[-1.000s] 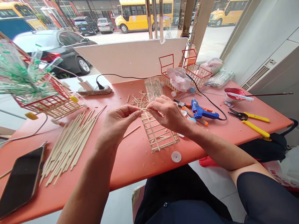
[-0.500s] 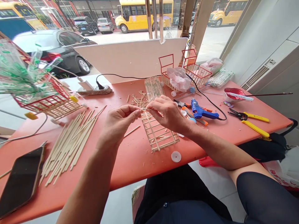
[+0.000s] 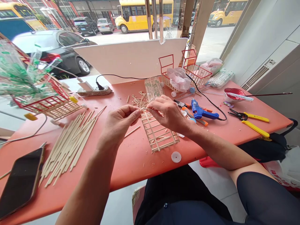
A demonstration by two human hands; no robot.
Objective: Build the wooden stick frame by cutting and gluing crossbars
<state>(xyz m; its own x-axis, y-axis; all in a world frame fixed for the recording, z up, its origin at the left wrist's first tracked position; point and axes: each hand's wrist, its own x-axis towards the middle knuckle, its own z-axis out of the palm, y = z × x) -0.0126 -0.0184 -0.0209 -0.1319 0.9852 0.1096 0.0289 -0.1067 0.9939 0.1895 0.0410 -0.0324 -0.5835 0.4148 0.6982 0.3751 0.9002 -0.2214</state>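
Note:
My left hand (image 3: 122, 122) and my right hand (image 3: 168, 113) meet over the far end of a lattice frame (image 3: 154, 134) made of thin wooden sticks. Between the fingertips is a short piece of wooden stick (image 3: 144, 109), pinched from both sides and mostly hidden by the fingers. The frame lies flat on the orange table (image 3: 131, 165), its crosspieces running between long rails. Beyond my fingers are scattered stick offcuts (image 3: 140, 101). One loose stick (image 3: 132, 131) rests left of the frame, and a white plastic wheel (image 3: 176, 157) lies near the table's front edge.
Left are a pile of wooden sticks (image 3: 67, 147), a phone (image 3: 22, 178) and a stick cart (image 3: 49, 107) with wrapped packets. Right are a blue glue gun (image 3: 203, 112), yellow-handled pliers (image 3: 254, 123) and a red-stained cup (image 3: 234, 93). A power strip (image 3: 96, 91) stands behind.

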